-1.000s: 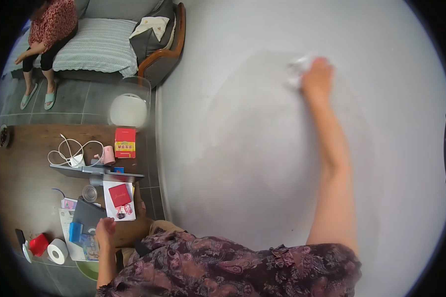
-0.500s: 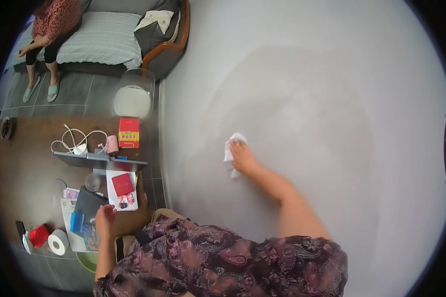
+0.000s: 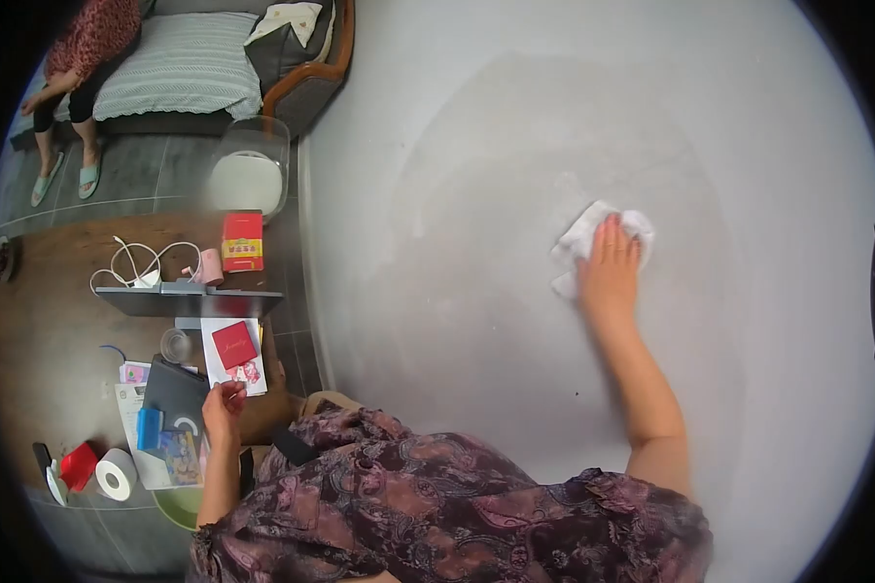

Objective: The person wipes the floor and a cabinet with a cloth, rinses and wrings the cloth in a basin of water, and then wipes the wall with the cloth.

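My right hand (image 3: 611,277) presses a crumpled white cloth (image 3: 581,233) flat against the pale grey wall (image 3: 476,340), fingers pointing up. Parts of the cloth stick out on both sides of the fingers. A broad darker patch, perhaps damp, surrounds it. My left hand (image 3: 224,413) hovers at the table's edge with its fingers curled together, and I see nothing in them. Near it lie a dark folder-like flat thing (image 3: 173,389), white papers (image 3: 254,382) and a red square booklet (image 3: 233,346).
The brown table (image 3: 49,321) carries a monitor (image 3: 190,302), white cables (image 3: 131,255), a red and yellow box (image 3: 243,241), a clear cup (image 3: 175,345) and a paper roll (image 3: 116,474). A stool (image 3: 248,185) stands behind it. Another person (image 3: 87,49) sits on the sofa (image 3: 180,68).
My right hand has slid the cloth to the right and upward across the wall. The left hand has shifted slightly, staying by the table's edge. The view has moved a little.
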Demonstrator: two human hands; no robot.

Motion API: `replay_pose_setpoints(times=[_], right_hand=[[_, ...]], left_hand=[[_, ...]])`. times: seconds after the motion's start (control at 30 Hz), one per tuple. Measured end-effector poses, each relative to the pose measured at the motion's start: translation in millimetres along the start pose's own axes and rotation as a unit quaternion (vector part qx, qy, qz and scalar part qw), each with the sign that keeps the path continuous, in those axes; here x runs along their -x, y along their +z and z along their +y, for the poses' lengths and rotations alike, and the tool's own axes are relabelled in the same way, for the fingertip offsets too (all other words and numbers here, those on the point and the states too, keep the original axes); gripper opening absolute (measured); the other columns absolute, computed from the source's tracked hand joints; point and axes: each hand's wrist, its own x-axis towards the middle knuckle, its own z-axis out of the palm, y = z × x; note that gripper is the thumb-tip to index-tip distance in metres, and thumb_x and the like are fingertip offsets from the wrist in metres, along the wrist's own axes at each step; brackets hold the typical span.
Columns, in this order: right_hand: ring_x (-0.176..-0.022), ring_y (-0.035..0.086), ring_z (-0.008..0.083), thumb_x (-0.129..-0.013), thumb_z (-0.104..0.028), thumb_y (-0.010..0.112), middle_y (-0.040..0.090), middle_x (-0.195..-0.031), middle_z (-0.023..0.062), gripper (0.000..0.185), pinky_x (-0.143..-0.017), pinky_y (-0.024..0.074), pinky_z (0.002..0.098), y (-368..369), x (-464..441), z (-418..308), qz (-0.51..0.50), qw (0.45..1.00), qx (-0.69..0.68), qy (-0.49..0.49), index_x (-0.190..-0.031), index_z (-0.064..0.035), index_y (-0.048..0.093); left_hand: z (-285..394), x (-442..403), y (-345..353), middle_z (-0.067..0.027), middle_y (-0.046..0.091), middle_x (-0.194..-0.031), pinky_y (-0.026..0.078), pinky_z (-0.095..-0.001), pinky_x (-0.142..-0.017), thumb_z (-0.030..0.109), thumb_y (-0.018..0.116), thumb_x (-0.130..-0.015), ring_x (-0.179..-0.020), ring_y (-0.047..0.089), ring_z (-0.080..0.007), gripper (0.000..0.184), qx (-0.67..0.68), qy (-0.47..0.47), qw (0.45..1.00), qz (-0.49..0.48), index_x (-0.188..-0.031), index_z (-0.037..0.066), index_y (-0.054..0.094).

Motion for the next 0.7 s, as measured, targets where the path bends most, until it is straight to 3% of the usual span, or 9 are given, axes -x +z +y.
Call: replay_pose_setpoints(times=[0.07,0.2,0.4,0.5,0.53,0.6,0.63,0.7], right_hand=[[-0.124,0.024,0.0268,-0.079,-0.023,0.05,0.026,-0.134,0.0167,0.056,-0.102,0.0177,0.0413,9.7,-0.4,-15.4,-0.011,1.0,-0.02,0.002,-0.123,0.0066,0.034],[-0.124,0.025,0.026,-0.079,-0.024,0.05,0.027,-0.134,0.0167,0.055,-0.103,0.0177,0.039,28.2,-57.9,-29.8,0.001,0.995,-0.029,-0.094,-0.122,0.0062,0.035],[-0.124,0.026,0.0256,-0.081,-0.027,0.044,0.029,-0.133,0.016,0.053,-0.104,0.0157,0.0381,88.6,-168.0,-70.9,0.045,0.993,0.034,-0.107,-0.123,0.0051,0.034],[-0.125,0.025,0.0252,-0.083,-0.022,0.04,0.029,-0.134,0.0167,0.05,-0.104,0.0145,0.0383,135.9,-196.1,-120.7,0.013,0.995,0.041,-0.089,-0.125,0.0057,0.032],[-0.125,0.025,0.0253,-0.084,-0.016,0.036,0.029,-0.133,0.0174,0.048,-0.104,0.0158,0.0366,148.0,-192.1,-146.4,-0.029,0.994,0.04,-0.101,-0.126,0.0057,0.028],[-0.124,0.027,0.0253,-0.084,-0.014,0.035,0.031,-0.132,0.0169,0.048,-0.103,0.0178,0.0341,207.2,-167.5,-208.2,-0.111,0.982,-0.122,-0.094,-0.127,0.0052,0.026],[-0.124,0.028,0.0251,-0.083,-0.013,0.036,0.031,-0.132,0.0167,0.05,-0.103,0.0191,0.0321,214.2,-131.6,-234.0,-0.098,0.98,-0.097,-0.143,-0.128,0.0052,0.025],[-0.124,0.027,0.0251,-0.084,-0.017,0.036,0.03,-0.133,0.0147,0.053,-0.104,0.0165,0.0338,258.1,-74.0,-285.4,-0.189,0.946,-0.038,-0.261,-0.129,0.0057,0.023]], left_hand=[[0.1,-2.2,-7.8,-0.0087,0.061,-0.086,0.043,-0.026,-0.064,0.031,0.04,-0.087,-0.072,0.057,-0.0145,0.032,0.008,-0.003,1.0,0.007,-0.09,0.003,0.054],[1.9,3.2,-14.7,-0.0081,0.061,-0.087,0.043,-0.0263,-0.067,0.031,0.04,-0.087,-0.072,0.057,-0.0145,0.031,0.01,-0.015,0.998,0.068,-0.09,0.003,0.054],[2.5,13.4,-18.9,-0.0072,0.06,-0.085,0.044,-0.0265,-0.069,0.031,0.041,-0.087,-0.074,0.057,-0.0149,0.03,0.023,-0.013,0.993,0.111,-0.089,0.004,0.054],[1.5,25.7,-19.0,-0.0079,0.06,-0.086,0.044,-0.0266,-0.069,0.031,0.041,-0.087,-0.074,0.057,-0.0155,0.031,0.015,0.005,0.991,0.136,-0.089,0.003,0.054],[-0.2,27.9,-20.7,-0.0082,0.059,-0.086,0.044,-0.0267,-0.069,0.031,0.041,-0.087,-0.075,0.057,-0.0157,0.031,0.02,0.003,0.989,0.143,-0.09,0.003,0.054],[-3.5,30.4,-24.7,-0.0087,0.059,-0.087,0.044,-0.027,-0.07,0.031,0.041,-0.087,-0.075,0.057,-0.016,0.031,0.035,0.0,0.986,0.161,-0.09,0.002,0.053],[-3.5,31.8,-25.4,-0.0088,0.059,-0.087,0.044,-0.027,-0.07,0.031,0.041,-0.087,-0.075,0.057,-0.0161,0.031,0.039,0.001,0.985,0.168,-0.09,0.002,0.053],[-2.5,35.0,-24.9,-0.0091,0.059,-0.087,0.044,-0.027,-0.07,0.03,0.041,-0.088,-0.075,0.057,-0.0162,0.031,0.046,0.0,0.982,0.181,-0.091,0.001,0.053]])
